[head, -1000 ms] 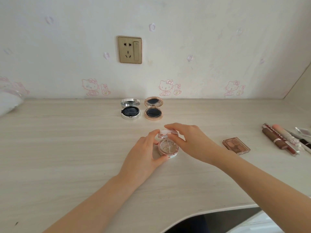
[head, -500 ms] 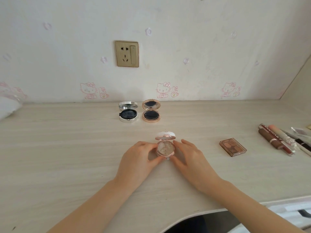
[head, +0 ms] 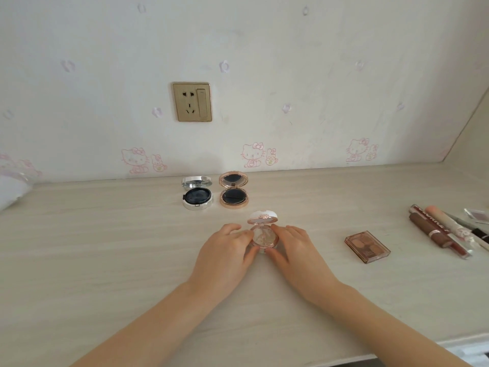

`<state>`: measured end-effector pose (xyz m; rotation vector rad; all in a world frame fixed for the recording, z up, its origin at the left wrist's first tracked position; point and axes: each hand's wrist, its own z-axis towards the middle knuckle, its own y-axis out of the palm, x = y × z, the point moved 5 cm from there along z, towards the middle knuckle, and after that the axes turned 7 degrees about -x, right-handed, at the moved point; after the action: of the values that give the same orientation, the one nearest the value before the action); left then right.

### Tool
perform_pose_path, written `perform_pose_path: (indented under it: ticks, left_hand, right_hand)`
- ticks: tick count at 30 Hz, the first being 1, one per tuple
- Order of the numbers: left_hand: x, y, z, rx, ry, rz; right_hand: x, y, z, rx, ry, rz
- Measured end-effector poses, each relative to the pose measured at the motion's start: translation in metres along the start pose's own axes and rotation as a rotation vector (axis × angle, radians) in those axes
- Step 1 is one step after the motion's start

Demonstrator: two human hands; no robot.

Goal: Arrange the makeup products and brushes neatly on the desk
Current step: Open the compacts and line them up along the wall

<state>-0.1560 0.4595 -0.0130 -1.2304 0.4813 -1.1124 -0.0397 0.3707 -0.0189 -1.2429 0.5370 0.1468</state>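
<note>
Left hand (head: 225,251): is showing bare in the lower middle of the frame, slim, with tapering fingers and a narrow wrist.
Right hand (head: 293,250): is showing bare just right of it, of the same slim build, the knuckles reading only faintly.
Left forearm (head: 148,321): is running uncovered from the wrist to the bottom edge at lower left, widening toward the edge.
Right forearm (head: 383,321): is running uncovered from the wrist to the lower right corner, widening likewise.
Nails: are appearing short; too small and blurred to tell any polish.
Clothing: cannot tell; both arms are leaving the frame as bare skin.
</note>
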Motion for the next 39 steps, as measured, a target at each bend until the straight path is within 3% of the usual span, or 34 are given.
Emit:
perform_pose_path:
  ticks: [13, 39]
  left_hand:
    - [0.0, 0.022, 0.078, -0.001, 0.053, 0.22]
    - [-0.021, 0.037, 0.126, -0.038, -0.017, 0.172]
  right_hand:
    - [0.045, -0.007, 0.064, -0.038, 0.041, -0.068]
    - [0.056, -0.011, 0.105, -0.054, 0.073, 0.013]
